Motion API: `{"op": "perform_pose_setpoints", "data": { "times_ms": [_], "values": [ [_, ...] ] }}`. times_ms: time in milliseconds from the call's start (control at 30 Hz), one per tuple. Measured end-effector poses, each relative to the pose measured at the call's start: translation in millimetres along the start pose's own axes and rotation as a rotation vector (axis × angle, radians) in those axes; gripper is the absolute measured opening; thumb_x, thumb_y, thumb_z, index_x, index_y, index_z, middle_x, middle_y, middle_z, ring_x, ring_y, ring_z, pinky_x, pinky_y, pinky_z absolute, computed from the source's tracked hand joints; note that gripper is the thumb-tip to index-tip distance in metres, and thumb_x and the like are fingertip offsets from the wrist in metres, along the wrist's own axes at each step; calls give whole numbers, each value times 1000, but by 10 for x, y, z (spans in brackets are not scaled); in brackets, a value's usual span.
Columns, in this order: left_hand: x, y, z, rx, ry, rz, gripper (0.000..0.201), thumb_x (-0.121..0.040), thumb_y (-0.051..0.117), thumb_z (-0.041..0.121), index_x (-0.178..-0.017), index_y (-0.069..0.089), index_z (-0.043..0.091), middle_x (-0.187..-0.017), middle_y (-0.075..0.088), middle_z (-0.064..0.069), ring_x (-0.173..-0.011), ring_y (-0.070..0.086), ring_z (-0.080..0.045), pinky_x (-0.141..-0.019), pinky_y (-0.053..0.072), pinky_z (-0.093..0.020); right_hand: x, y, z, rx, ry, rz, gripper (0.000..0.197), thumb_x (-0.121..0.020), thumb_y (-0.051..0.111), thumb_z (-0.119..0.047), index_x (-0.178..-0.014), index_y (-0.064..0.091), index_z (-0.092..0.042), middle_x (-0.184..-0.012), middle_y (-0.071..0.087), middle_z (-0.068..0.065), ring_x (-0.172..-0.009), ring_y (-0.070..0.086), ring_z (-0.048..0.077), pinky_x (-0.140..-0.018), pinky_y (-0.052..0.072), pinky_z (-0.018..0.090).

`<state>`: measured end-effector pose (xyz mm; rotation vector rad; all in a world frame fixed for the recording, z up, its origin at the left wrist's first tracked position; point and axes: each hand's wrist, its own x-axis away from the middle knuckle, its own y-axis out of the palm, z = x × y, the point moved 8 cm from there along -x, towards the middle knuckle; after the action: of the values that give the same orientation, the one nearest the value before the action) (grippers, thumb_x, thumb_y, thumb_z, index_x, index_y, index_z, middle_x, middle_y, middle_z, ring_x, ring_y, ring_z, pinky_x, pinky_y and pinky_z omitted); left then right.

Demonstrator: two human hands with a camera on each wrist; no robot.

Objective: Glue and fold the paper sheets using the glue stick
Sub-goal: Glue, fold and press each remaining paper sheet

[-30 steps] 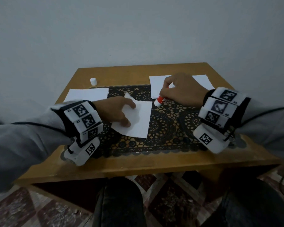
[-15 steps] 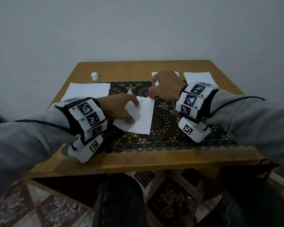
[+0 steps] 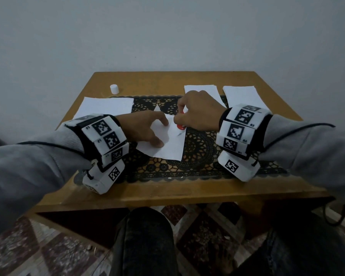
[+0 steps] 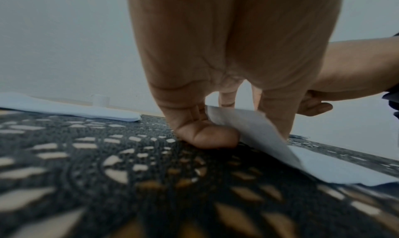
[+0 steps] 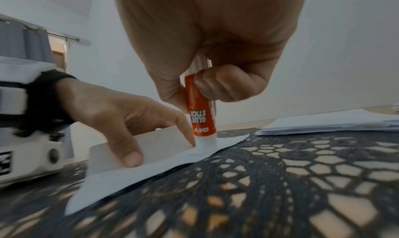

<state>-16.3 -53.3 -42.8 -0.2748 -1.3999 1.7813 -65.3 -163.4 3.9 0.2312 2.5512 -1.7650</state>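
A white paper sheet point(image 3: 168, 145) lies on the dark lace mat point(image 3: 199, 152) in the middle of the table. My left hand point(image 3: 147, 130) presses it down with spread fingers, forefinger and thumb flat on the paper point(image 5: 134, 164); its left part stands lifted point(image 4: 254, 130). My right hand point(image 3: 197, 112) grips an orange glue stick point(image 5: 200, 111) upright, its white tip touching the sheet near the far right edge. In the head view only the stick's red end point(image 3: 181, 126) shows.
A white cap point(image 3: 114, 89) stands at the table's far left. One pile of white sheets point(image 3: 106, 106) lies at the left, two more point(image 3: 201, 90) point(image 3: 243, 96) at the far right. The wooden table point(image 3: 167, 192) ends close in front of my wrists.
My right hand has carried the glue stick left from beside the far right sheets and set its tip on the middle sheet. The left hand stays pressing the paper.
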Motion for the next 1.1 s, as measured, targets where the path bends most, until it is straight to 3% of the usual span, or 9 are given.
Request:
{"op": "perform_pose_setpoints", "data": {
  "times_ms": [267, 400, 533, 633, 767, 800, 900, 1033, 1100],
  "values": [
    [-35, 31, -39, -9, 12, -13, 61, -77, 77, 34, -129, 45, 32, -138, 46, 2, -120, 46, -20, -102, 39, -39, 337, 35, -257, -66, -83, -86, 20, -81, 68, -31, -66, 61, -18, -61, 44, -9, -56, 43, 7, -52, 30, 23],
    [-38, 39, -49, 7, 19, -13, 58, -78, 76, 32, -126, 44, 31, -138, 46, 3, -120, 45, -19, -101, 38, -35, 454, 86, -355, -36, -124, -138, 22, -84, 67, -35, -81, 66, -13, -69, 40, -14, -59, 40, 6, -53, 27, 20],
    [-60, 13, -58, 47, 37, -6, 58, -78, 76, 30, -127, 45, 31, -138, 44, 4, -121, 43, -18, -103, 37, -35, 500, 71, -340, -67, -120, -134, 23, -84, 67, -34, -82, 69, -11, -66, 40, -12, -57, 39, 6, -52, 27, 19],
    [-92, -170, -78, 220, 55, 112, 47, -80, 74, 21, -119, 51, 31, -115, 54, -2, -104, 52, -21, -96, 43, -37, 493, 67, -326, -74, -108, -128, 22, -83, 68, -33, -82, 70, -10, -63, 42, -12, -56, 41, 6, -52, 28, 20],
    [-58, -477, -51, 573, 165, 250, 33, -81, 69, -3, -105, 67, 20, -99, 67, -19, -92, 62, -34, -90, 51, -54, 473, 84, -335, -77, -117, -156, 22, -82, 67, -33, -81, 71, -12, -69, 51, -10, -62, 48, 8, -55, 37, 23],
    [-62, -525, -17, 585, 193, 240, 30, -81, 67, -4, -103, 71, 16, -94, 68, -21, -86, 63, -30, -86, 53, -51, 464, 87, -334, -79, -123, -164, 21, -81, 67, -33, -80, 70, -12, -70, 54, -9, -64, 50, 10, -56, 40, 25],
    [-52, -609, 177, 417, 257, 164, 23, -82, 66, -4, -101, 73, 6, -76, 72, 2, -70, 62, -6, -68, 53, -19, 443, 83, -327, -75, -133, -180, 21, -81, 66, -34, -78, 70, -14, -76, 61, -2, -69, 55, 13, -64, 48, 31],
    [-48, -621, 237, 236, 258, 51, 26, -81, 69, -2, -93, 77, 19, -98, 74, 1, -89, 66, -16, -81, 54, -27, 442, 40, -313, -28, -152, -189, 21, -80, 66, -34, -75, 69, -13, -75, 63, 1, -69, 57, 14, -63, 48, 31],
    [-34, -577, 194, 176, 224, -24, 31, -79, 70, -1, -95, 76, 25, -101, 73, 7, -89, 66, -11, -76, 54, -20, 442, 7, -272, 18, -157, -198, 21, -79, 66, -34, -72, 67, -14, -74, 60, -3, -67, 55, 11, -61, 46, 28]
  ]
}}
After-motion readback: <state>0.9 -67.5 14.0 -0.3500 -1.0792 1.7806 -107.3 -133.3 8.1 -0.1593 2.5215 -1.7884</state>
